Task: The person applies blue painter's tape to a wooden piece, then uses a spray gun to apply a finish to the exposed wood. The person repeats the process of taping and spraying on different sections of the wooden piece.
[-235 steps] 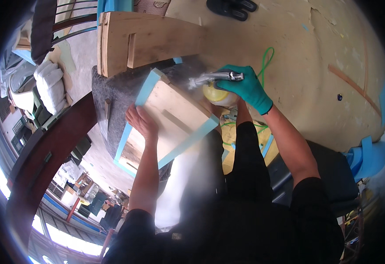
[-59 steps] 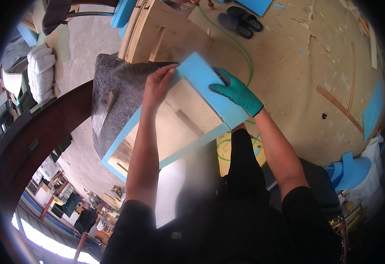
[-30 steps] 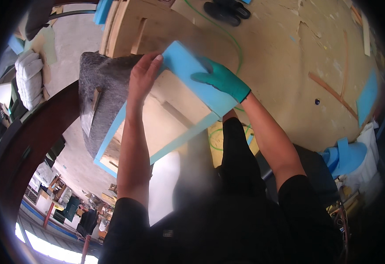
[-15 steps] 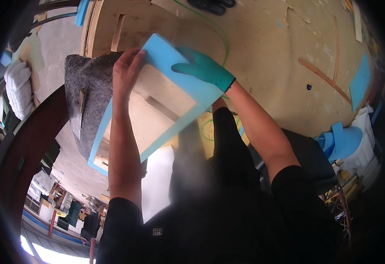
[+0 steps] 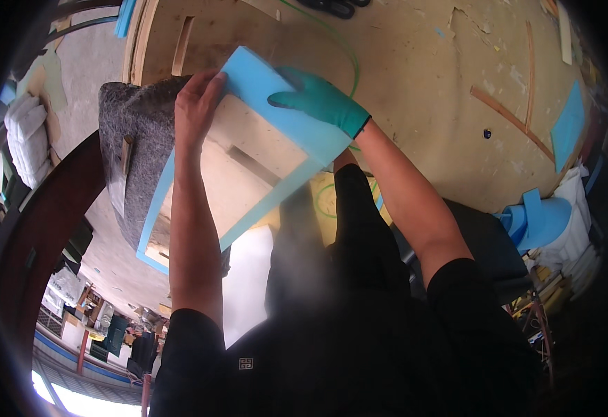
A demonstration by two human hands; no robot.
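Note:
A wide blue foam strip (image 5: 269,83) lies along the far end of a wooden panel (image 5: 231,153), and narrower blue foam edging runs down the panel's sides. My bare left hand (image 5: 198,104) holds the strip's left end, its fingers pressed at the edge. In a green glove, my right hand (image 5: 321,103) grips the strip on its right part, with the thumb stretched across the blue face; its fingertips are partly hidden. A dark slot (image 5: 254,165) shows in the panel's middle. My left forearm covers part of the panel's left side.
Grey fibrous fabric (image 5: 133,118) covers a piece just left of the panel. Wooden strips (image 5: 512,124) and a blue foam sheet (image 5: 568,128) lie at the right. A rolled blue foam piece (image 5: 540,219) sits beyond a black padded piece (image 5: 477,243). A green hose (image 5: 349,52) crosses the board surface.
Both hands keep their hold on the foam strip. The right hand has shifted very slightly along it; the whole view has moved a little.

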